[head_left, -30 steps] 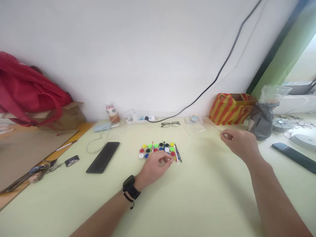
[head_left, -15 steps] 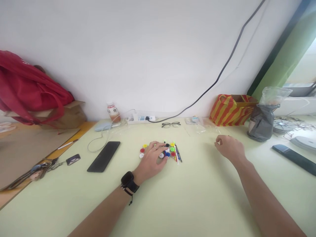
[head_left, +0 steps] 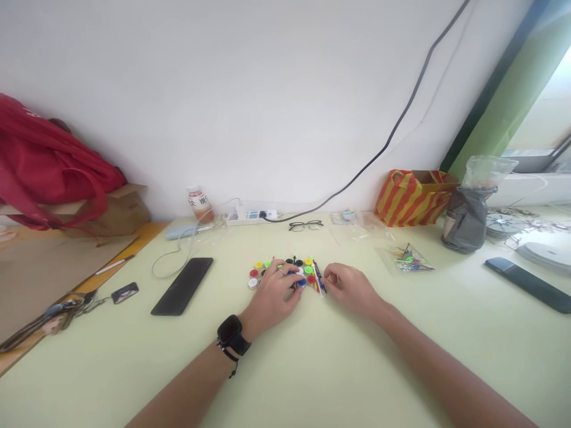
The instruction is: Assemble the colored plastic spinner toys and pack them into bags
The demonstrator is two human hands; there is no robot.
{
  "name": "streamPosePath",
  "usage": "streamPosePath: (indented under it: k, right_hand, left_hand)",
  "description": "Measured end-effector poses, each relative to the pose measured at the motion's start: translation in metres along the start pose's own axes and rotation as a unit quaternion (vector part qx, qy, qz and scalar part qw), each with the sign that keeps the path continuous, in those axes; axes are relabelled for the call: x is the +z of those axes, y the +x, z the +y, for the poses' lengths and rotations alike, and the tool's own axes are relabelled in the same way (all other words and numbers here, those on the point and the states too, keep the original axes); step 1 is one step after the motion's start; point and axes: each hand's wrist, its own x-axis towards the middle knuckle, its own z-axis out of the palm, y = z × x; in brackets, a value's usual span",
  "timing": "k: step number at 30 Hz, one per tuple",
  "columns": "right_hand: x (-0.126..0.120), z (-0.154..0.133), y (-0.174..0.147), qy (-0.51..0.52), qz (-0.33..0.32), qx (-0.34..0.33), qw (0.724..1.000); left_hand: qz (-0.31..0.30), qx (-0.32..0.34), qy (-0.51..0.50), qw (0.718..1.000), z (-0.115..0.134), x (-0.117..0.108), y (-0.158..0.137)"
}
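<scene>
My left hand [head_left: 273, 289] rests palm down over small coloured discs, its fingers spread and thumb apart. Around it show a white disc [head_left: 253, 283], a red disc [head_left: 253, 273], a yellow disc [head_left: 308, 261] and a green disc [head_left: 308, 270]. A blue disc [head_left: 301, 282] lies by its fingertips. Thin coloured sticks, one of them white [head_left: 318, 279], lie along the right side of the discs. At their right edge my right hand [head_left: 350, 286] has its thumb and fingers pinched together; what they hold, if anything, is hidden. Stick tips poke out beyond my left fingers.
A black phone [head_left: 182, 286] lies left of the discs. Glasses [head_left: 306, 226] and a power strip [head_left: 252, 217] are near the wall. On the right are a clear bag of sticks [head_left: 408, 260], a striped bag [head_left: 414, 199] and a dark case [head_left: 526, 284].
My right hand has moved left, from the right side of the table to the sticks. The clear bag of sticks is now uncovered. My left hand stays over the discs.
</scene>
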Motion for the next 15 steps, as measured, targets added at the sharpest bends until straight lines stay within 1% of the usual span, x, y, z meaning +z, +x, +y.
streamPosePath:
  k: [6, 9, 15]
  right_hand:
    - [0.0056, -0.0010, 0.0000, 0.030, 0.001, -0.055, 0.998]
    - [0.0069, -0.0021, 0.0003, 0.022, 0.001, -0.051, 0.998]
    - [0.0067, 0.0027, 0.0031, 0.015, 0.020, -0.018, 1.000]
  left_hand:
    - [-0.005, -0.001, 0.011, 1.000, 0.0008, 0.0014, 0.0008]
    - [-0.002, -0.006, 0.010, 1.000, 0.0009, 0.0018, 0.0022]
    - [-0.008, -0.019, -0.021, 1.000, 0.0020, 0.0030, 0.0031]
